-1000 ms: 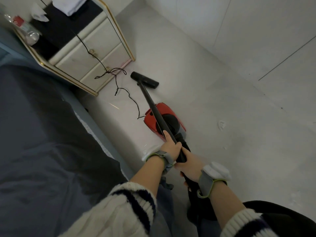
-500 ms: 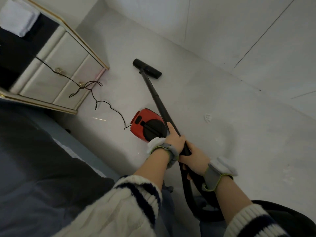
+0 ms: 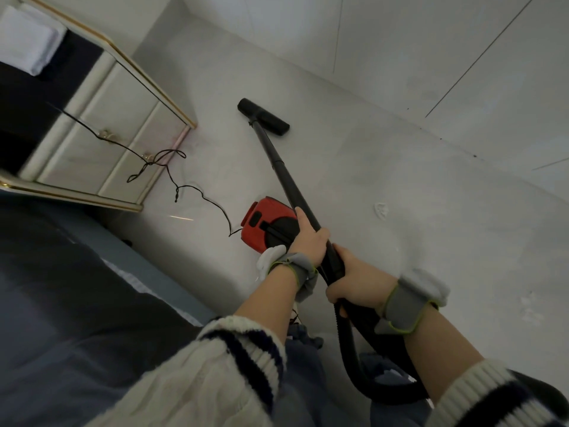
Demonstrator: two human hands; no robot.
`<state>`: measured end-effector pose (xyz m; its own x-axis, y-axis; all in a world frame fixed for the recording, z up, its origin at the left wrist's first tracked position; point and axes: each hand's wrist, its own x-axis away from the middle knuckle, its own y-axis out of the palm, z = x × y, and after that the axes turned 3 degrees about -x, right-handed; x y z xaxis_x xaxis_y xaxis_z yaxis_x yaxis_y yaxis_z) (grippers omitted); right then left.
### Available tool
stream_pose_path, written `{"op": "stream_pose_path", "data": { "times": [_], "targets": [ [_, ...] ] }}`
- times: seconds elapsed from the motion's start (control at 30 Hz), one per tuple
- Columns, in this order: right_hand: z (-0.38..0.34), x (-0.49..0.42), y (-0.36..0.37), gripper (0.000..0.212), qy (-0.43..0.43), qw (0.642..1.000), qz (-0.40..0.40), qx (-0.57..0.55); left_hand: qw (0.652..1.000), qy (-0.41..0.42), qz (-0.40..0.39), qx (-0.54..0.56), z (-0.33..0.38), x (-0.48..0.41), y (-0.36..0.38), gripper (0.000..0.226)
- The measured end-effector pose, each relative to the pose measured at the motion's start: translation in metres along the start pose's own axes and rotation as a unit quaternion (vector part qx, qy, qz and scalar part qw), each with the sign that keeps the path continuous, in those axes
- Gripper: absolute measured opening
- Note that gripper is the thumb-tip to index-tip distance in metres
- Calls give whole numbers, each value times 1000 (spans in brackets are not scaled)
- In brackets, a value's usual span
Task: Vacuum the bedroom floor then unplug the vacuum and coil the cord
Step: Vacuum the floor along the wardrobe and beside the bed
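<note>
Vacuum [image 3: 268, 223]: one red canister on the floor [image 3: 400, 195] beside the bed [image 3: 61, 303]. One black wand [image 3: 283, 167], its head [image 3: 263, 117] flat on the floor. Two hands curl round the wand, left hand [image 3: 308, 238] above right hand [image 3: 357, 282]. One cord [image 3: 197, 192] runs from the canister up one two-drawer nightstand [image 3: 107, 124].

A red canister vacuum [image 3: 261, 221] sits on the pale floor [image 3: 400, 180], its black wand [image 3: 283, 171] slanting toward eleven o'clock to a flat floor head [image 3: 263, 117], its thin black cord [image 3: 203, 195] trailing in kinks toward ten o'clock.
</note>
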<state>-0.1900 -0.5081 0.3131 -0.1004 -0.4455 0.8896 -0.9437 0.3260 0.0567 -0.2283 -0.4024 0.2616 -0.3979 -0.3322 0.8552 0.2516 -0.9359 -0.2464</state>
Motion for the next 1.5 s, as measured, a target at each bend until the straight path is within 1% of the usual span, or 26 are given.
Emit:
{"op": "stream_pose_path", "data": {
  "times": [0.1,0.23,0.37,0.47,0.5,0.63,0.8,1.03,1.17,1.5],
  "targets": [
    [-6,-4,1,86,5,998,-27,-59,1000,11,1,10,-1,0,-9,78],
    [-4,-8,6,76,26,995,-33,-92,1000,13,-18,-3,-5,3,-16,77],
    [-14,-22,15,48,37,984,-10,-175,999,8,-32,-32,-8,1,-30,77],
    [-18,-29,27,23,33,987,9,-158,998,2,-42,-54,-13,3,-34,77],
    [-18,-34,34,22,35,990,13,-137,998,1,-41,-56,-18,2,-38,77],
    [-19,-57,56,33,27,998,45,-34,998,-10,-37,-42,-30,-2,-52,79],
    [-34,-78,77,35,17,998,59,11,1000,-10,-17,-16,-44,-8,-77,78],
    [-42,-86,98,34,12,998,53,27,1000,-29,-5,10,-60,-9,-95,78],
    [-39,-86,104,32,2,998,55,5,999,-31,-6,5,-63,-6,-100,78],
    [-27,-62,71,44,-9,996,72,-54,998,-25,-23,-59,-38,-2,-72,77]
  ]
}}
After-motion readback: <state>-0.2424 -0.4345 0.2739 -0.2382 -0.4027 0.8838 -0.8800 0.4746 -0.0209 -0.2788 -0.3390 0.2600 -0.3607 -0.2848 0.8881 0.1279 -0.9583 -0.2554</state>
